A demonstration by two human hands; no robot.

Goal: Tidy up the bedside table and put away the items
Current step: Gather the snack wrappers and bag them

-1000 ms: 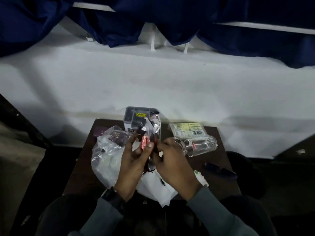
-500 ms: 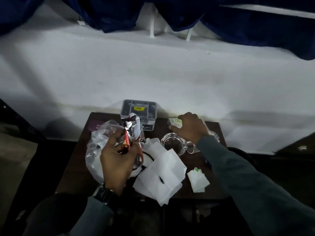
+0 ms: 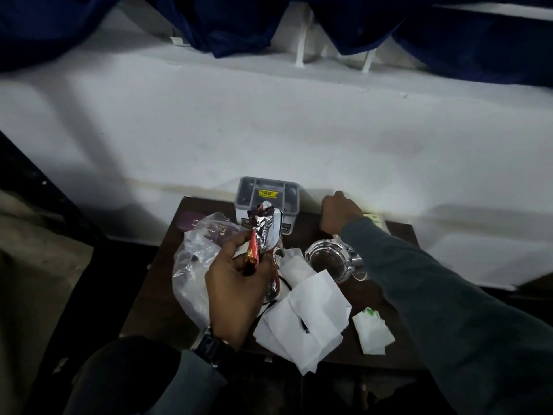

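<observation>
The left hand [image 3: 239, 290] is raised over the near left part of the dark desk [image 3: 155, 295], thumb and fingers pinched on a crumpled snack wrapper [image 3: 264, 227]. The wrapper is silver foil with a red strip, and it sticks up above the knuckles. The strip carries yellow letters, too blurred to read. A dark watch [image 3: 209, 345] sits on that wrist. Just behind and to the left of this hand lies a clear plastic bag [image 3: 191, 265], and a purple packet [image 3: 218, 232] inside it shows gold lettering that cannot be made out. The right hand [image 3: 339, 215] is well apart from the left, stretched to the far right back of the desk near the white wall. Its knuckles are up and its fingers curl downward, and I cannot tell if they hold anything. Just beside it on the right lies a flat packet [image 3: 374, 219] with a pale yellow-green label, unreadable. Between the two hands, at the back edge, stands a grey box [image 3: 267, 191] with divided sections and a yellow sticker whose print is too small to read. A glass mug [image 3: 327, 262] lies on its side under the right sleeve. Loose white tissues [image 3: 308, 320] are spread in front of it, touching the wrapper's lower end, and a folded white paper [image 3: 372, 332] with a green mark lies near the front right.
</observation>
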